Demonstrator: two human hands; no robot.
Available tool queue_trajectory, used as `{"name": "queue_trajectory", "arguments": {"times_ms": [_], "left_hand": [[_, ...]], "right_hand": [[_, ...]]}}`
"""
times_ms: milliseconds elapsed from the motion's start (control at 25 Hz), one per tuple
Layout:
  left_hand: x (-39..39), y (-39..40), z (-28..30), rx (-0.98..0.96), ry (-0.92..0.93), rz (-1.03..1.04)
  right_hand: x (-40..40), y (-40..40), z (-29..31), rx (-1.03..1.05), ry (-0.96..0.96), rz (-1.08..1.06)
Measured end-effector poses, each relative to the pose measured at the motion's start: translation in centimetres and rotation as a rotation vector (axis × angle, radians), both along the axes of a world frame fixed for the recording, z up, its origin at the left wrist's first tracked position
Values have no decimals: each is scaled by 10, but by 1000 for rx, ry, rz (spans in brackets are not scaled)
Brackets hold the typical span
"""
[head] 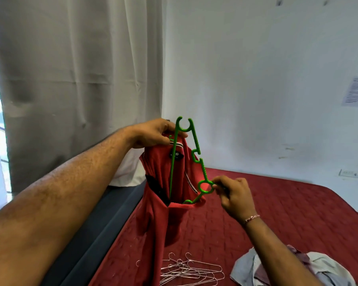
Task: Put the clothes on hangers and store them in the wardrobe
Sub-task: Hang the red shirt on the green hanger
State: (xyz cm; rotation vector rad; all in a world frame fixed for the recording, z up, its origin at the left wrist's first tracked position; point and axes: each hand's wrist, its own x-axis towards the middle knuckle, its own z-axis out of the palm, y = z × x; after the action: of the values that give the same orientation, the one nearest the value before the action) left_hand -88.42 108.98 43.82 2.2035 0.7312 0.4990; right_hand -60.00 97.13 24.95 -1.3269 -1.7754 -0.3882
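Green plastic hanger (pixel 196 159) against red polo shirt (pixel 159 203), striped collar; below shirt, red quilted bedspread (pixel 277 213), pale pink wire hangers (pixel 190 269).

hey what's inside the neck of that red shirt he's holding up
The lower end of a green hanger goes into the red shirt at the collar. The left hand holds the collar, the right hand pinches the hanger's ring. How far the hanger reaches inside is hidden by the cloth.
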Motion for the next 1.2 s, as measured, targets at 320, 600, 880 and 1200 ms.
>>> {"name": "queue_trajectory", "arguments": {"times_ms": [320,600,880,1200], "left_hand": [[4,12,-14,-67,127,45],[63,16,-40,208,271,160],[150,4,-65,711,599,256],[181,6,-92,675,530,371]], "right_hand": [[57,-24,41,-65,-683,-69],[92,-42,38,-216,-1056,-40],[142,-59,36,-123,-1095,80],[231,-71,38,-231,-1082,-35]]}}
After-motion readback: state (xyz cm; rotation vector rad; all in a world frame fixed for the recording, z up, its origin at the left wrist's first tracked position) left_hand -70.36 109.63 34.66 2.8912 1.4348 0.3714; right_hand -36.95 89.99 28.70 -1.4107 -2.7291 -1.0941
